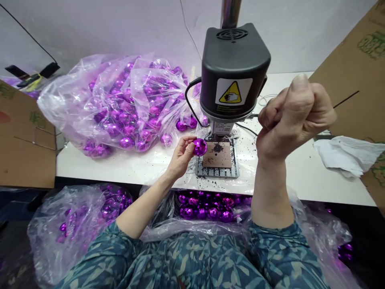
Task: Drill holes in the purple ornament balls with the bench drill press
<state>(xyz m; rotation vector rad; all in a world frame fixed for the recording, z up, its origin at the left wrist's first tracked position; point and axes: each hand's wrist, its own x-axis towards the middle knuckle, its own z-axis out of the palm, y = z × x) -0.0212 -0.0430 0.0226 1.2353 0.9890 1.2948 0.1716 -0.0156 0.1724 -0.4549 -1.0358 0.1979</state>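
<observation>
We see the bench drill [234,76] on the desk [300,176]; our right hand [293,116] is clenched around its feed lever. Our left hand [182,154] pinches a purple faceted bead [199,147] in its fingers beside the drill plate [218,156], likely for drilling. The nearly round bead shows no clear long axis.

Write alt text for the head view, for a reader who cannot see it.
A person's left hand holds a purple faceted ball beside a bench drill, while the right hand is clenched near its side. Bags of purple balls lie around.
</observation>
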